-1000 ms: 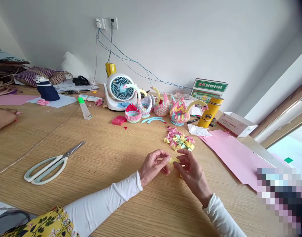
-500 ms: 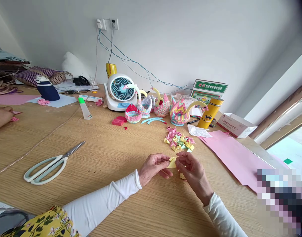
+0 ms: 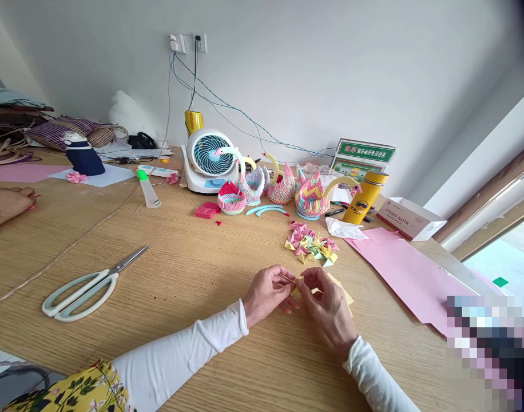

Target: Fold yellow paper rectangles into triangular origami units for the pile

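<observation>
Yellow folded paper piece (image 3: 297, 281) is being pinched narrowly by left hand (image 3: 268, 293) and right hand (image 3: 326, 303) above the wooden surface (image 3: 193, 274); scissors (image 3: 84, 284) lying well apart.

Bare table (image 3: 193, 280) lies open left of the hands, up to the scissors (image 3: 88, 282). Ahead, folded pieces (image 3: 311, 245) block; pink paper (image 3: 405, 269) covers the right.

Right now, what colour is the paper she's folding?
Yellow: the small paper piece pinched between both hands, seen in the head view.
</observation>
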The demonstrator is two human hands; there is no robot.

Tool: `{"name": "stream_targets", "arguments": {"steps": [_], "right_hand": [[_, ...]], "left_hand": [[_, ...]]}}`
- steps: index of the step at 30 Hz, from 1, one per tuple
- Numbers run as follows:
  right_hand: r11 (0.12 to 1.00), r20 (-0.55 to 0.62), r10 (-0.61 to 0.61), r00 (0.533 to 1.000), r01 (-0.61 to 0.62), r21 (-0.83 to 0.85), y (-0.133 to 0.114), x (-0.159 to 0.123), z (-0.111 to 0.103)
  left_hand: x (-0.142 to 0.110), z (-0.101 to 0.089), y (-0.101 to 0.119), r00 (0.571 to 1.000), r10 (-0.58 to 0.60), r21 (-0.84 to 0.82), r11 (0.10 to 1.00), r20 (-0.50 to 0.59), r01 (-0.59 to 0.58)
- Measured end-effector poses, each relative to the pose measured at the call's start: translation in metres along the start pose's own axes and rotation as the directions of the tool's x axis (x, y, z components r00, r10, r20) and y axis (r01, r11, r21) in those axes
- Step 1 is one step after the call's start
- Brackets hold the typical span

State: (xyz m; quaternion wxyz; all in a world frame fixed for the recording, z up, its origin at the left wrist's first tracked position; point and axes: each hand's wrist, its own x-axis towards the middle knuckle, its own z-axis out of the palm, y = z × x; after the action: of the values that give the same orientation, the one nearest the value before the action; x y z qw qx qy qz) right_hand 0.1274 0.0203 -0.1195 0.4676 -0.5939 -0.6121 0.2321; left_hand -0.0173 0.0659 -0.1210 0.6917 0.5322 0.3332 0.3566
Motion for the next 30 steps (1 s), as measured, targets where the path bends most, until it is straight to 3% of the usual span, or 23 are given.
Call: {"name": "stream_targets", "arguments": {"steps": [6, 15, 30], "right_hand": [[0.992, -0.025, -0.057, 0.998, 0.054, -0.110, -0.003, -0.002, 0.004], [0.993, -0.045, -0.085, 0.995, 0.081, -0.089, -0.009, 0.000, 0.000], [0.991, -0.043, -0.117, 0.992, 0.113, -0.075, -0.009, -0.001, -0.002]], "left_hand": [[0.002, 0.001, -0.004, 0.997, 0.071, 0.092, 0.993, -0.019, -0.069], [0.001, 0.001, -0.003, 0.994, 0.107, 0.197, 0.975, -0.001, -0.105], [0.003, -0.003, -0.006, 0.991, 0.031, 0.013, 0.999, 0.130, -0.033]]}}
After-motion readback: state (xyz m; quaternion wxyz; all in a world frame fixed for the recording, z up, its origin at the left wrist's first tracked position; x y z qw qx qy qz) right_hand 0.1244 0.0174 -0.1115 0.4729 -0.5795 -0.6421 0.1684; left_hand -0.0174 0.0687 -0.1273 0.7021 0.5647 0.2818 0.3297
